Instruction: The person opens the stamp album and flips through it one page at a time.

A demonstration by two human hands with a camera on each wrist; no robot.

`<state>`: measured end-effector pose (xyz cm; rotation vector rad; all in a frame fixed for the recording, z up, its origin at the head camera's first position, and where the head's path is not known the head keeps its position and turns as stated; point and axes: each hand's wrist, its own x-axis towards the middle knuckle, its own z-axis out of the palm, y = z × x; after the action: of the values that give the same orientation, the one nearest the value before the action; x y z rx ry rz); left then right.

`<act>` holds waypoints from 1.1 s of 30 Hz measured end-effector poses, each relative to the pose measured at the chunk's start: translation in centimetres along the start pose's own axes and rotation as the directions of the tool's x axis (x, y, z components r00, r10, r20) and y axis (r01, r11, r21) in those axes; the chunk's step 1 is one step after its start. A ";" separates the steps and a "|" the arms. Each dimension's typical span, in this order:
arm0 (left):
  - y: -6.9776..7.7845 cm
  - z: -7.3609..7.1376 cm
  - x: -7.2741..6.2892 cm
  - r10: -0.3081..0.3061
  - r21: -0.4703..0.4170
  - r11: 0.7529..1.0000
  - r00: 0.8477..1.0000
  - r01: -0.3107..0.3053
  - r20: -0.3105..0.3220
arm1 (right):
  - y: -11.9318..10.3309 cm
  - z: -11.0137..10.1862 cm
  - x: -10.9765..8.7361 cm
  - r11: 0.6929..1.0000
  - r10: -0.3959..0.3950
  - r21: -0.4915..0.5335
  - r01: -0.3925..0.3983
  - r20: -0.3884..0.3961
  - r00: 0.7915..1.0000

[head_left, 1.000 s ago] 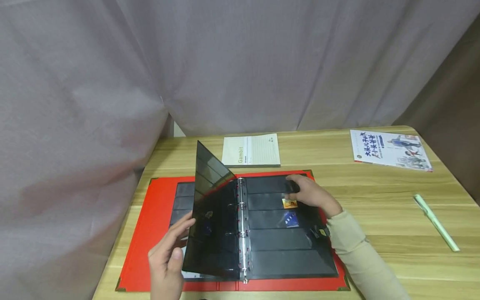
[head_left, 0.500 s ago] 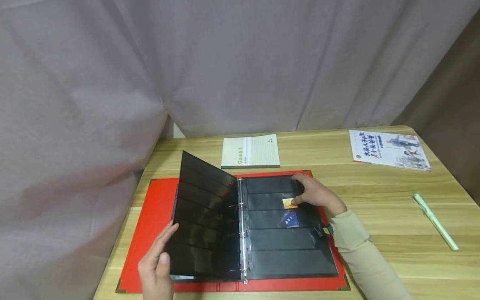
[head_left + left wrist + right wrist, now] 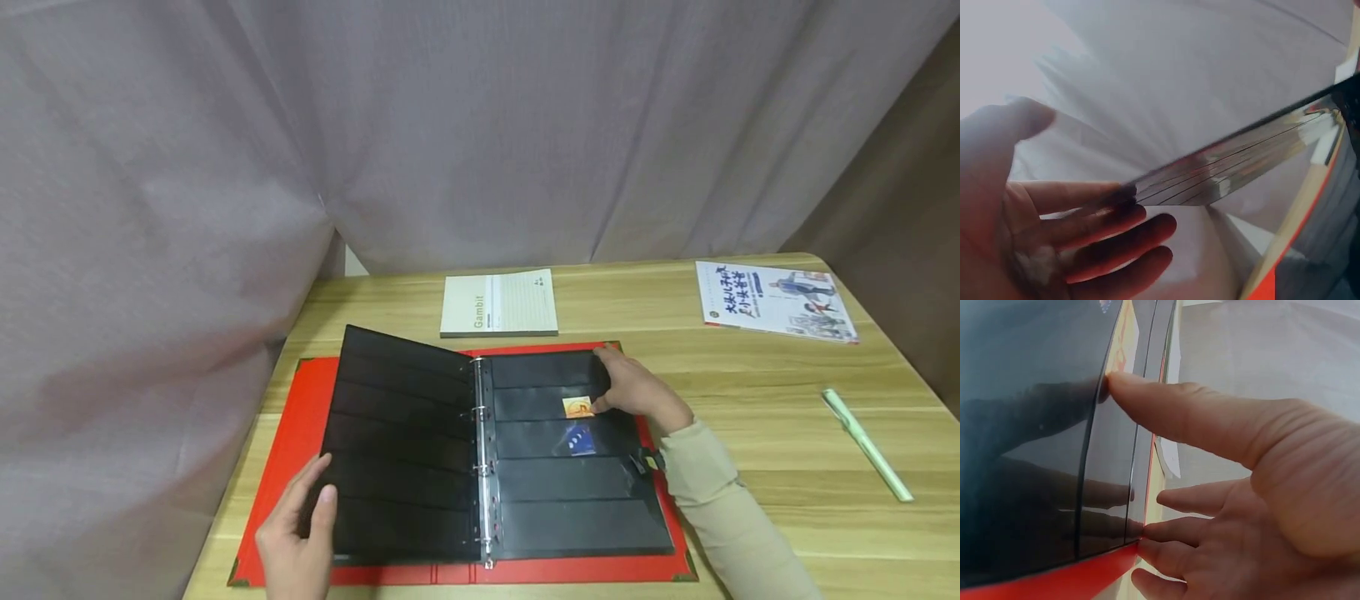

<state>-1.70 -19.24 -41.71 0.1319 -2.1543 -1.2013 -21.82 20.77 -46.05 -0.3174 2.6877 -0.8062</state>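
A red ring binder point(image 3: 258, 533), a stamp album, lies spread on the table. Its black pocket page point(image 3: 405, 442) is raised and tilted left of the metal rings. My left hand point(image 3: 296, 525) supports that page's outer edge on its extended fingers, its thumb standing apart from the sheet in the left wrist view. On the right-hand page point(image 3: 577, 525) sit an orange-yellow stamp point(image 3: 577, 407) and a blue stamp point(image 3: 581, 440), in separate strips. My right hand point(image 3: 637, 387) touches this page with its thumb beside the orange stamp, fingers straight along the outer edge point(image 3: 1172, 534).
Behind the binder lies a pale Gambit notebook point(image 3: 498, 304). A comic booklet point(image 3: 776, 300) is at the back right, and a light green pen point(image 3: 867, 446) at the right. Grey curtain point(image 3: 480, 133) hangs behind the wooden table point(image 3: 750, 375).
The raised page has swung left and lower, with my left hand moving along with it. My right hand has shifted slightly right, uncovering more of the orange stamp.
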 end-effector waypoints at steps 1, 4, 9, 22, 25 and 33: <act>-0.2 0.0 0.0 -0.013 0.037 0.999 1.000 0.013 -0.001 | 0.0 0.0 0.0 1.000 0.004 -0.007 -0.004 0.000 1.000; -0.8 0.2 0.1 -0.049 0.120 0.991 0.999 0.050 -0.013 | -0.1 0.0 -0.2 1.000 0.003 -0.031 -0.003 -0.006 1.000; -2.1 0.5 0.0 -0.127 0.234 0.963 0.991 0.134 -0.045 | -0.1 0.1 -0.4 0.999 0.004 -0.039 -0.005 -0.016 1.000; -4.4 0.3 -0.2 -0.301 0.359 0.894 0.953 0.267 0.043 | 0.1 0.3 -0.6 1.000 0.015 -0.015 -0.015 -0.017 1.000; -5.0 0.4 -0.4 -0.276 0.360 0.902 0.960 0.240 0.051 | 0.2 0.3 -0.7 1.000 0.013 -0.023 -0.014 -0.030 0.999; -5.7 0.5 -0.7 -0.396 0.383 0.865 0.910 0.323 0.126 | 0.3 0.3 -0.8 0.998 -0.005 -0.065 0.001 -0.066 0.998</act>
<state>-2.71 -21.82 -46.72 0.6235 -2.5944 -1.0400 -21.04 21.06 -46.27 -0.3157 2.7802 -0.7438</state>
